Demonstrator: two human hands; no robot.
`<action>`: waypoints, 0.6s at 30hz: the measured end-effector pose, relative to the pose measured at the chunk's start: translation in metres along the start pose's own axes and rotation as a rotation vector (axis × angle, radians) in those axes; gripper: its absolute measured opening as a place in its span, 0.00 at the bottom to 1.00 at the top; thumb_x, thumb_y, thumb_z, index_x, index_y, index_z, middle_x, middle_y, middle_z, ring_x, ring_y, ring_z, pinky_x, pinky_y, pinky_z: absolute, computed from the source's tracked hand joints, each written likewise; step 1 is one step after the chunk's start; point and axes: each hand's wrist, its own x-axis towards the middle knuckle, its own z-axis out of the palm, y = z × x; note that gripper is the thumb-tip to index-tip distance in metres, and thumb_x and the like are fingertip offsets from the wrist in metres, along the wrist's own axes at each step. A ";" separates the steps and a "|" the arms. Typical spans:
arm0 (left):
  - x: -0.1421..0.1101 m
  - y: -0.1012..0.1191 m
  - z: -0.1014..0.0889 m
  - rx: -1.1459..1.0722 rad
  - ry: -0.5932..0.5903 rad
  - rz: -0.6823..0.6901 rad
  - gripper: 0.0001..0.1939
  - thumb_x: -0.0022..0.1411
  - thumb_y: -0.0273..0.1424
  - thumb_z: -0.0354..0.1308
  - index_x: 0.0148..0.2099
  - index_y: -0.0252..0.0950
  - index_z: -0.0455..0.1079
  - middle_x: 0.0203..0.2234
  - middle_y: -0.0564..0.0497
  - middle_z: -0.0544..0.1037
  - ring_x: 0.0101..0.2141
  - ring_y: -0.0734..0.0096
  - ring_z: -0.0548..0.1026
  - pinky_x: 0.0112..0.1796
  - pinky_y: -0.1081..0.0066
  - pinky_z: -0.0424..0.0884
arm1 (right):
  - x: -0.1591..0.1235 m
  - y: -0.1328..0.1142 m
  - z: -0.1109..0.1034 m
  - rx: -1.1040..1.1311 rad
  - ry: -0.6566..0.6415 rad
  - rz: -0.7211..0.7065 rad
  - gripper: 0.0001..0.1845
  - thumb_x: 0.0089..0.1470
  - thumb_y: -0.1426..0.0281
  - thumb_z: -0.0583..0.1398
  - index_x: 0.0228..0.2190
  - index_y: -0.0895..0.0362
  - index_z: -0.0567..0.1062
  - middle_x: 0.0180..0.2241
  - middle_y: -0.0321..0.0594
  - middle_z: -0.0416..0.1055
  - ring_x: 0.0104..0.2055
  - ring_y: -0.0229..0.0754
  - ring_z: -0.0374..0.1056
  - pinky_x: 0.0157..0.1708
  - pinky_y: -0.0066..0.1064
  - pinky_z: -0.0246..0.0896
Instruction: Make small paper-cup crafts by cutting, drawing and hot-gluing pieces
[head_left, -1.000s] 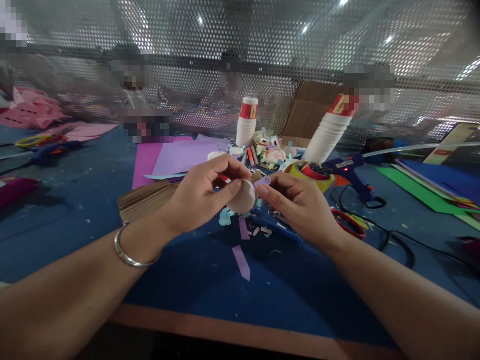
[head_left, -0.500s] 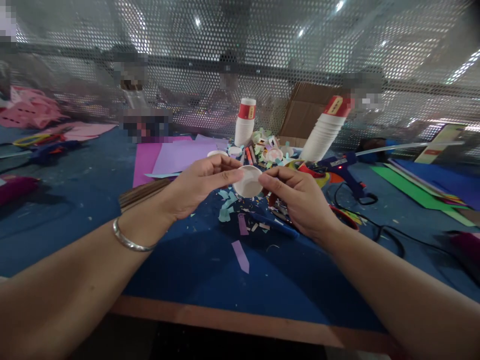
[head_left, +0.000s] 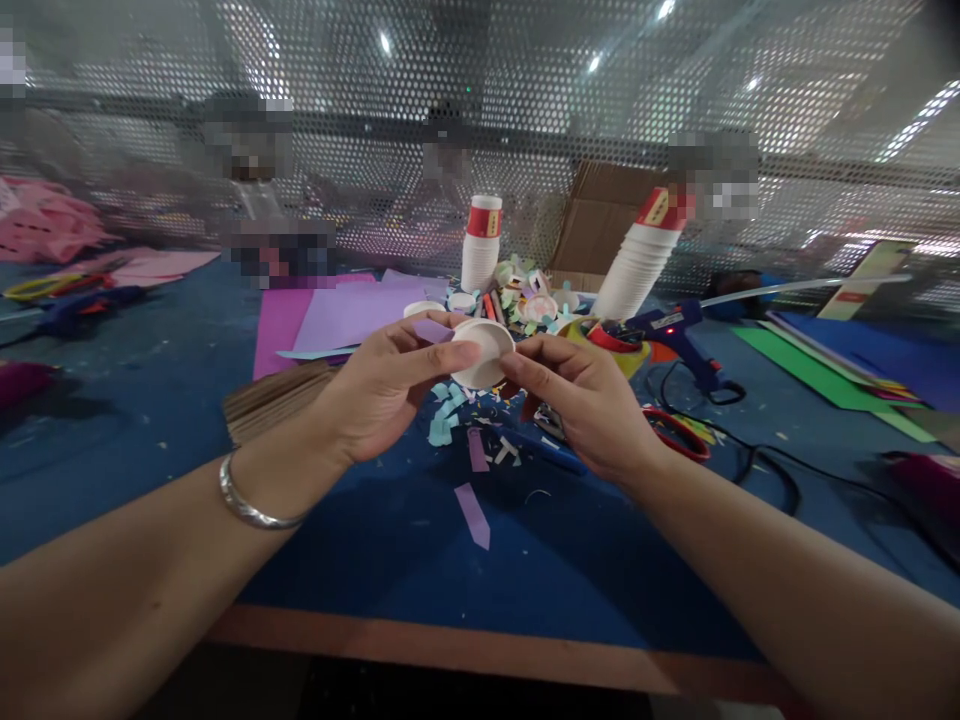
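head view — white disc, both side edges partly behind fingers

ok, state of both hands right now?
Left hand: closed, holding the white round piece by its left side.
Right hand: closed, pinching the same piece's right edge.

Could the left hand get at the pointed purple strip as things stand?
Probably yes: the strip lies uncovered on the table, though the left hand holds the white piece.
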 end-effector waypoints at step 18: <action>0.006 -0.004 -0.007 0.080 0.175 -0.036 0.09 0.51 0.33 0.70 0.32 0.35 0.76 0.29 0.52 0.77 0.31 0.74 0.72 0.34 0.71 0.67 | -0.008 -0.011 -0.075 -0.940 0.389 -0.199 0.10 0.55 0.62 0.63 0.35 0.55 0.79 0.32 0.40 0.78 0.30 0.39 0.71 0.32 0.31 0.64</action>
